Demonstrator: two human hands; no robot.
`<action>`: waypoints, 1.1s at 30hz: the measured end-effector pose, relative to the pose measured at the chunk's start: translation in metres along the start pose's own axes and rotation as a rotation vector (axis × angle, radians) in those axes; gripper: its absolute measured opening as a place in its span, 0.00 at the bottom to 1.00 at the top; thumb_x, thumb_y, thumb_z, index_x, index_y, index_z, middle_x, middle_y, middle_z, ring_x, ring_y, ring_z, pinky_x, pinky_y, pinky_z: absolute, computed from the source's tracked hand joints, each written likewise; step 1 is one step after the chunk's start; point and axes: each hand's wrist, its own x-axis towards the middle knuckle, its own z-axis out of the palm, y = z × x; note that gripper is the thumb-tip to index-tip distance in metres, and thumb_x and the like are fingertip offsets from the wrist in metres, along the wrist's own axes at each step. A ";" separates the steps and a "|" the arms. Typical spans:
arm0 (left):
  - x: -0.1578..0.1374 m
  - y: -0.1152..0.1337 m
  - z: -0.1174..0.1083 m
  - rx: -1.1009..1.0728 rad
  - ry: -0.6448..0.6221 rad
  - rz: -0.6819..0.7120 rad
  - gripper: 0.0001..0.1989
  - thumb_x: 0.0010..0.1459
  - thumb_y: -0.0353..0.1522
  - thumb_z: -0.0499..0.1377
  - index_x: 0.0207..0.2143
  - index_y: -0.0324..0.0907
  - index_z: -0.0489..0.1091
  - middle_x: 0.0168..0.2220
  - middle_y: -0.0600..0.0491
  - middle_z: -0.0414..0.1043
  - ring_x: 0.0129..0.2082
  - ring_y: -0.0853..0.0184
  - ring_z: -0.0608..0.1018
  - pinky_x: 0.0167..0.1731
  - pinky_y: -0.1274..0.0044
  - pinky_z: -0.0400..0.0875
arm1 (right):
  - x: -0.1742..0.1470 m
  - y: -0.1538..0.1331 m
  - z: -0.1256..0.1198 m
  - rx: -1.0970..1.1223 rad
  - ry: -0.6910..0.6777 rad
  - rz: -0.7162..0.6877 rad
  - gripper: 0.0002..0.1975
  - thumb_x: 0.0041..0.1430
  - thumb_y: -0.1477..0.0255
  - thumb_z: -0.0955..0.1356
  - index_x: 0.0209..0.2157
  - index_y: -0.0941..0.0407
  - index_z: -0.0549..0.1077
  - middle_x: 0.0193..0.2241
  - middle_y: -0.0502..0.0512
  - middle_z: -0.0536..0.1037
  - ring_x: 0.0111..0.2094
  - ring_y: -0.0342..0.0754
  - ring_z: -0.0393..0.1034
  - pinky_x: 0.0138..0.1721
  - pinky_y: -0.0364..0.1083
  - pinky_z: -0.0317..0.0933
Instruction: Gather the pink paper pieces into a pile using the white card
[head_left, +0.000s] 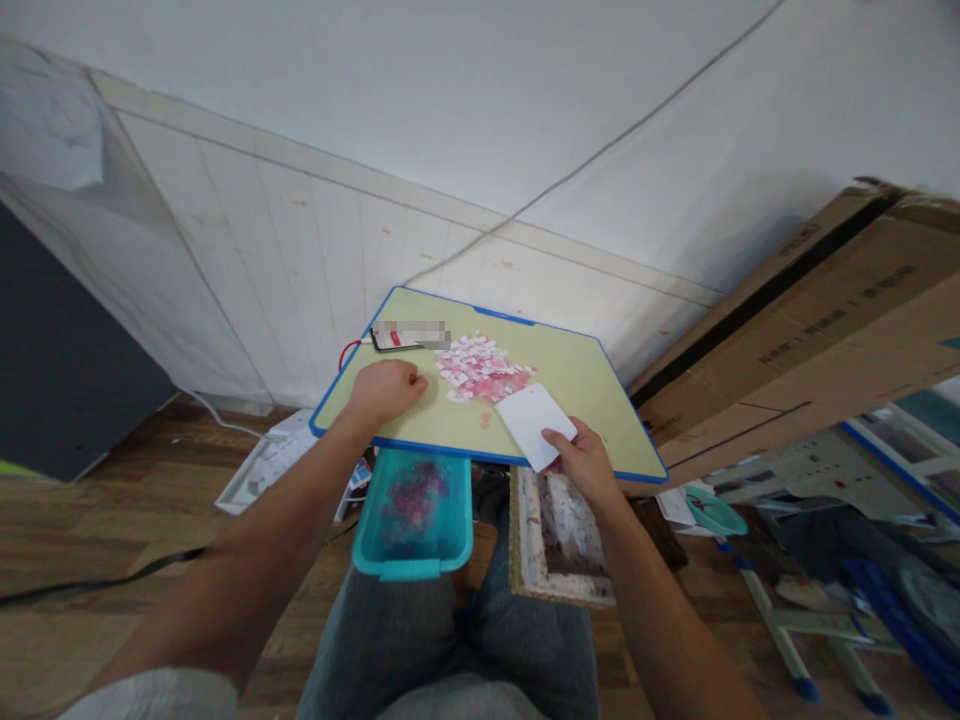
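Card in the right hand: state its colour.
The card is white; it shows in the head view, the only one here.

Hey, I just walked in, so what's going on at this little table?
Someone's right hand holds a white card beside a pile of small pink and white pieces on the table. Their left hand is curled left of the pile; whether it holds anything doesn't show. A phone lies behind that hand, and a teal bin sits below the table's near edge.

The phone (397,340) lies left of the heap (484,370); both on the table (592,400).
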 end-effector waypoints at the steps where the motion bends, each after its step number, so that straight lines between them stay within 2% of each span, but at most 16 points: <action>1: 0.000 0.000 0.000 0.006 -0.006 0.001 0.24 0.62 0.46 0.47 0.34 0.43 0.79 0.38 0.42 0.80 0.40 0.54 0.80 0.35 0.70 0.67 | 0.001 0.001 0.001 -0.010 0.032 -0.009 0.18 0.54 0.56 0.71 0.38 0.55 0.72 0.21 0.49 0.77 0.19 0.48 0.70 0.20 0.45 0.64; 4: 0.000 0.001 0.000 0.017 -0.015 -0.002 0.24 0.62 0.45 0.47 0.35 0.43 0.80 0.39 0.42 0.80 0.41 0.53 0.80 0.35 0.70 0.67 | 0.001 0.003 0.004 -0.056 0.080 -0.052 0.16 0.54 0.56 0.71 0.36 0.55 0.72 0.21 0.50 0.77 0.21 0.48 0.71 0.21 0.44 0.63; 8: 0.000 0.001 0.000 0.013 -0.021 -0.009 0.25 0.62 0.46 0.47 0.35 0.43 0.80 0.39 0.41 0.80 0.42 0.52 0.80 0.35 0.69 0.67 | -0.003 0.002 0.010 -0.063 0.019 -0.066 0.15 0.54 0.57 0.71 0.36 0.54 0.73 0.23 0.50 0.78 0.22 0.50 0.72 0.22 0.45 0.65; 13: 0.000 0.000 0.000 0.005 -0.021 -0.006 0.25 0.62 0.46 0.47 0.36 0.43 0.80 0.39 0.41 0.80 0.42 0.52 0.79 0.35 0.69 0.67 | -0.004 -0.004 0.016 -0.074 0.006 -0.060 0.15 0.56 0.58 0.70 0.37 0.54 0.73 0.22 0.50 0.78 0.21 0.49 0.72 0.22 0.46 0.65; 18: 0.001 -0.001 0.001 0.008 -0.006 -0.001 0.25 0.62 0.46 0.47 0.34 0.43 0.80 0.38 0.42 0.80 0.41 0.52 0.80 0.34 0.69 0.67 | -0.007 -0.007 0.027 -0.050 -0.100 -0.056 0.16 0.57 0.57 0.70 0.39 0.55 0.72 0.23 0.50 0.78 0.20 0.48 0.72 0.19 0.44 0.63; 25: 0.001 -0.001 0.002 0.012 -0.010 -0.011 0.25 0.62 0.46 0.47 0.34 0.43 0.79 0.38 0.42 0.80 0.41 0.53 0.79 0.34 0.69 0.66 | 0.002 -0.012 0.028 -0.111 -0.027 -0.091 0.15 0.59 0.57 0.69 0.38 0.54 0.70 0.19 0.49 0.76 0.18 0.49 0.71 0.19 0.44 0.63; 31: 0.001 -0.001 0.002 0.001 -0.009 -0.006 0.24 0.62 0.46 0.47 0.34 0.43 0.79 0.38 0.42 0.80 0.41 0.54 0.79 0.35 0.70 0.66 | 0.005 -0.014 0.030 -0.097 -0.132 -0.106 0.14 0.60 0.59 0.69 0.40 0.54 0.71 0.22 0.48 0.77 0.18 0.49 0.72 0.18 0.44 0.63; 33: 0.001 -0.001 0.002 0.002 -0.011 -0.007 0.24 0.62 0.46 0.47 0.34 0.43 0.79 0.38 0.42 0.80 0.41 0.54 0.79 0.35 0.70 0.66 | 0.007 -0.014 0.031 -0.076 -0.123 -0.093 0.14 0.59 0.60 0.69 0.41 0.54 0.71 0.22 0.48 0.77 0.18 0.49 0.72 0.17 0.44 0.63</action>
